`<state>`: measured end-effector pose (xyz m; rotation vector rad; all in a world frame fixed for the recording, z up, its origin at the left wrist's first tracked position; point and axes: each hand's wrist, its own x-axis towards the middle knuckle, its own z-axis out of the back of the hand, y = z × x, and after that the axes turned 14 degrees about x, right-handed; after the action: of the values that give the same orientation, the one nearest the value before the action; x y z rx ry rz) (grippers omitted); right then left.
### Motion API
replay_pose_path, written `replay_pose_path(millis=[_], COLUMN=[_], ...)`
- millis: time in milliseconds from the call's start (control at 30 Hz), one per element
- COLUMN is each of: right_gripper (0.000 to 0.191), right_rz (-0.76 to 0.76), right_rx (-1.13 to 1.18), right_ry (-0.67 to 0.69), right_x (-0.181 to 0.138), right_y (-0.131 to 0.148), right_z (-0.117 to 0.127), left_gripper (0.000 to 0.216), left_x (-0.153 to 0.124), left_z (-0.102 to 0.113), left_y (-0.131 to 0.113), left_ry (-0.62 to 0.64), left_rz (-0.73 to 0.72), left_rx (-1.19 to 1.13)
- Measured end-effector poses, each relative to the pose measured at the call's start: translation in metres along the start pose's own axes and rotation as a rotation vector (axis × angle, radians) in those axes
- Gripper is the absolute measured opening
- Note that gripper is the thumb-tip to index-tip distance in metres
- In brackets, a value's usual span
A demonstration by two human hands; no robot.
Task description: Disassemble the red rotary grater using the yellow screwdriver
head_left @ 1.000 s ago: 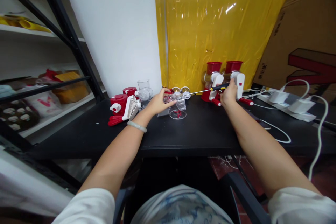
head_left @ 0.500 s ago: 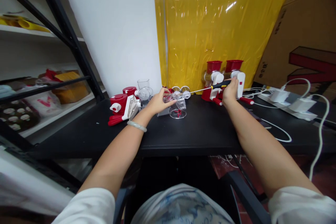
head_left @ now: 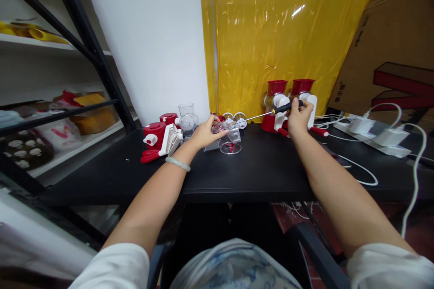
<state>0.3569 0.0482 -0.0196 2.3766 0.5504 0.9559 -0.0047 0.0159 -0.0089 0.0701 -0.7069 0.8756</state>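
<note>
My left hand (head_left: 207,132) is closed on a clear plastic grater housing (head_left: 233,136), which lies on its side on the black table. A small red part shows through its round opening. My right hand (head_left: 299,117) grips the dark handle of a screwdriver (head_left: 282,108), held nearly level. Its long metal shaft points left, and the tip reaches the clear housing; whether it sits in a screw is too small to tell. Behind the housing stand metal grater drums (head_left: 240,119). Just behind my right hand are two red and white rotary graters (head_left: 277,99).
Left of my hand lie red grater bases with white crank arms (head_left: 168,139) and another clear hopper (head_left: 186,117). At the right, a white power strip (head_left: 376,137) trails cables over the table (head_left: 257,176). A black-framed shelf (head_left: 88,49) stands at the left.
The fingers of my right hand have shifted on the screwdriver handle, with the thumb now raised along it. My left hand and the clear housing have stayed in place.
</note>
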Motion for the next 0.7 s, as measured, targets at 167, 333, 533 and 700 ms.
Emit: replay_pose_path(millis=[167, 333, 533, 700], right_gripper=[0.042, 0.03, 0.031, 0.037], right_rz=[0.088, -0.082, -0.21, -0.288], right_rx=[0.042, 0.161, 0.23, 0.243], right_ry=[-0.052, -0.039, -0.161, -0.165], right_x=[0.002, 0.004, -0.004, -0.006], right_y=[-0.005, -0.005, -0.002, 0.002], right_z=[-0.006, -0.009, -0.018, -0.018], left_gripper=[0.045, 0.05, 0.05, 0.045], left_x=[0.0, -0.001, -0.001, -0.001], left_z=[0.0, 0.0, 0.002, 0.003], left_y=[0.0, 0.0, -0.003, -0.004], left_ry=[0.004, 0.022, 0.026, 0.03], left_rz=[0.003, 0.019, 0.017, 0.027], left_rx=[-0.005, -0.01, 0.006, 0.034])
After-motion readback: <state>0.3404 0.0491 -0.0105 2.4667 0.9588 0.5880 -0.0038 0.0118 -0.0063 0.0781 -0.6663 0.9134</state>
